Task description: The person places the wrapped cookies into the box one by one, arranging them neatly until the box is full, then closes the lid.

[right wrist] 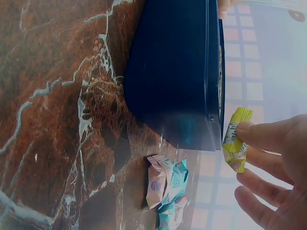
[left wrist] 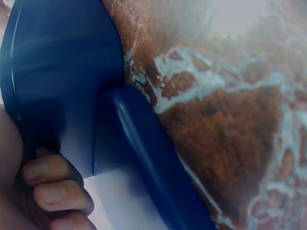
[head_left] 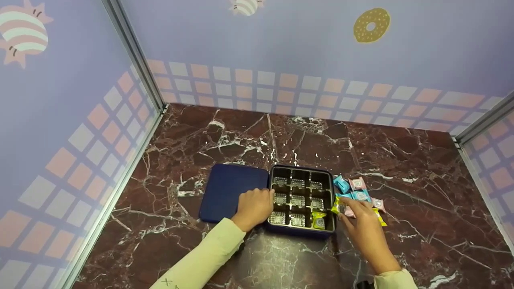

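Note:
A dark blue tin stands uncovered, its gold-coloured insert divided into several compartments. In the near right compartment lies a yellow wrapped candy. My left hand grips the tin's left wall, with fingers curled against its side in the left wrist view. Between thumb and fingers, my right hand pinches another yellow wrapped candy, just outside the tin's right rim. Right of the tin, partly covered by that hand, is a pile with blue candies, pink candies and a yellow candy.
The blue lid lies flat against the tin's left side. Everything rests on a dark red marbled tabletop. Lilac panels with pink and white squares enclose it at the back, left and right.

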Available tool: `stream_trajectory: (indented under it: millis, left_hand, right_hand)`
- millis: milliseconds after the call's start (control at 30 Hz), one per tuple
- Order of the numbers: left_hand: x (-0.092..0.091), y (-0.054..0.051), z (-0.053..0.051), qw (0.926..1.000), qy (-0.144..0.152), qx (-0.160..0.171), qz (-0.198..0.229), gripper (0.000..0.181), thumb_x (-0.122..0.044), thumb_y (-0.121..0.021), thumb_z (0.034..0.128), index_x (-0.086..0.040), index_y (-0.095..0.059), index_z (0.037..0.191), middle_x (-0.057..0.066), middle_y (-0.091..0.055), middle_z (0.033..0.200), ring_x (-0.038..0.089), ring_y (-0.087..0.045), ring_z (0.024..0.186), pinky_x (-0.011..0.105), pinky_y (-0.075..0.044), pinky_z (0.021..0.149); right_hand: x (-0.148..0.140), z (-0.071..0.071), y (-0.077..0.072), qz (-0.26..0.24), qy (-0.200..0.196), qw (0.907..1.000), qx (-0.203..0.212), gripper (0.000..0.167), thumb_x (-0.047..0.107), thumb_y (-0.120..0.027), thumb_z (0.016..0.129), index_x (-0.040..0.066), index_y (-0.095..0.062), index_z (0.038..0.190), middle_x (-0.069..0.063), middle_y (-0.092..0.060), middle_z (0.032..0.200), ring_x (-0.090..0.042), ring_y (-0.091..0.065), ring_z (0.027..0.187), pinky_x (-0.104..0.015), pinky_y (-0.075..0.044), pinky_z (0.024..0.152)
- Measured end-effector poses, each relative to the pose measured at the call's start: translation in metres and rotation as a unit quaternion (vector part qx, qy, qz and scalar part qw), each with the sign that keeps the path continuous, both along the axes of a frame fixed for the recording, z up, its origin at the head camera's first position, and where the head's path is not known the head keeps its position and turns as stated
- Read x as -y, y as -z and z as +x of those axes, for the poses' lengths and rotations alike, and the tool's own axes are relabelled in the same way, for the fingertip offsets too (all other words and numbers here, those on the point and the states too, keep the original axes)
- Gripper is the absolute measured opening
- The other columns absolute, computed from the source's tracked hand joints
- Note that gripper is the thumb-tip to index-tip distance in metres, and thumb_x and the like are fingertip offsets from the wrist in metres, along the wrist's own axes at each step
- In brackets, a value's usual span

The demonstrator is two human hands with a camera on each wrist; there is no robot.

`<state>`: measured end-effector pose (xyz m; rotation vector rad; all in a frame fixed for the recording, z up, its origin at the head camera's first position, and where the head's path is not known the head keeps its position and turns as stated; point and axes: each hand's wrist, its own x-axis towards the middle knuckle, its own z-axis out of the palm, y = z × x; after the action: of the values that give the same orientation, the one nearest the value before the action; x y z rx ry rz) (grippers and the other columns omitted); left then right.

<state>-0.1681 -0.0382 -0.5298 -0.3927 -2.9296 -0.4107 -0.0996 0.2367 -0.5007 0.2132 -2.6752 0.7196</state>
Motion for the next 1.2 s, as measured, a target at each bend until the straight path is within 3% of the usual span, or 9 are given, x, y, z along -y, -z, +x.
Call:
stream_trajectory:
  millis: [333, 800, 967, 1200]
  left_hand:
    - [0.0007, 0.0004, -0.0007, 1.0, -0.002, -0.003, -0.003, 0.051, -0.035, -0.042, 0.1014, -0.012, -0.055, 0.058, 0.012, -0.065, 0.061, 0.033, -0.061, 0.052, 0.044, -0.042, 0.042]
    - [0.0002, 0.0, -0.001, 0.9998, -0.003, 0.018, -0.008, 0.051, -0.036, -0.039, 0.1021, -0.012, -0.055, 0.059, 0.012, -0.066, 0.064, 0.033, -0.063, 0.055, 0.044, -0.044, 0.045]
    - [0.0002, -0.0006, 0.0001, 0.9999, -0.003, 0.002, -0.009, 0.051, -0.034, -0.041, 0.1016, -0.011, -0.055, 0.058, 0.012, -0.065, 0.062, 0.033, -0.062, 0.053, 0.044, -0.043, 0.044]
    - [0.0001, 0.0003, 0.0013, 0.9997, 0.0, -0.019, -0.015, 0.052, -0.033, -0.043, 0.1014, -0.014, -0.05, 0.054, 0.011, -0.062, 0.057, 0.031, -0.058, 0.048, 0.042, -0.041, 0.04]
  right_hand:
    - [0.003, -0.0028, -0.0021, 0.0, -0.001, 1.0, 0.004, 0.041, 0.004, -0.08, 0.077, 0.009, -0.067, 0.115, -0.011, -0.07, 0.107, -0.03, -0.061, 0.103, -0.049, -0.051, 0.085]
    - [0.0046, -0.0052, -0.0036, 0.004, -0.012, 0.9999, 0.005, 0.04, 0.004, -0.08, 0.076, 0.009, -0.067, 0.115, -0.012, -0.07, 0.106, -0.032, -0.06, 0.102, -0.052, -0.049, 0.087]
    - [0.006, -0.006, -0.0054, 0.002, -0.014, 0.9996, 0.025, 0.042, 0.005, -0.078, 0.078, 0.01, -0.066, 0.118, -0.011, -0.07, 0.11, -0.031, -0.06, 0.104, -0.051, -0.049, 0.087]
    - [0.0081, -0.0087, -0.0066, 0.002, -0.026, 0.9995, 0.02, 0.043, 0.003, -0.078, 0.078, 0.009, -0.066, 0.119, -0.01, -0.071, 0.111, -0.031, -0.06, 0.104, -0.05, -0.049, 0.088]
